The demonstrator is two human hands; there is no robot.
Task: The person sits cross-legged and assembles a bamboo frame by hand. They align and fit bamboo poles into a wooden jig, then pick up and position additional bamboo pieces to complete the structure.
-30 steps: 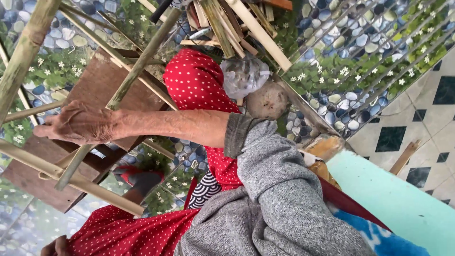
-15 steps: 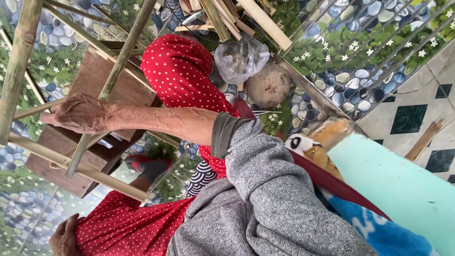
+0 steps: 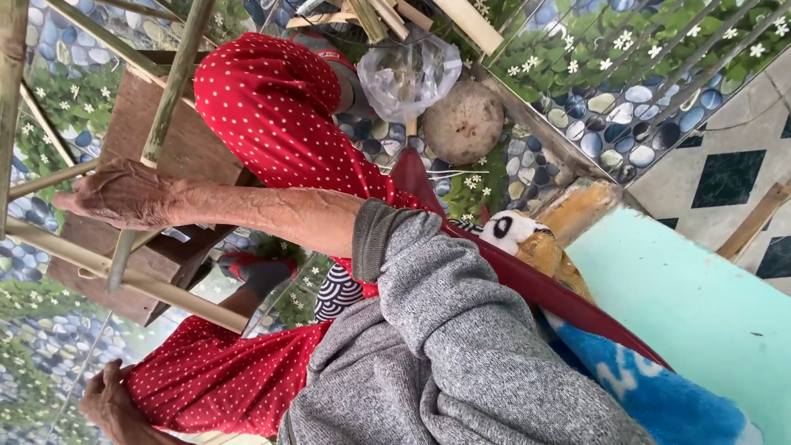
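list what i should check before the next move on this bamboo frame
1. Right hand on the bamboo frame: ok, it lies across a thin pole.
2. Grip closed round that pole: cannot tell, the fingers are hidden.
3. Left hand free: cannot tell, it is at the picture's edge beside the red dotted trousers.
4. Wooden stool under the frame: ok, it shows behind the poles.
5. Plastic bag clear of both hands: ok, well apart.
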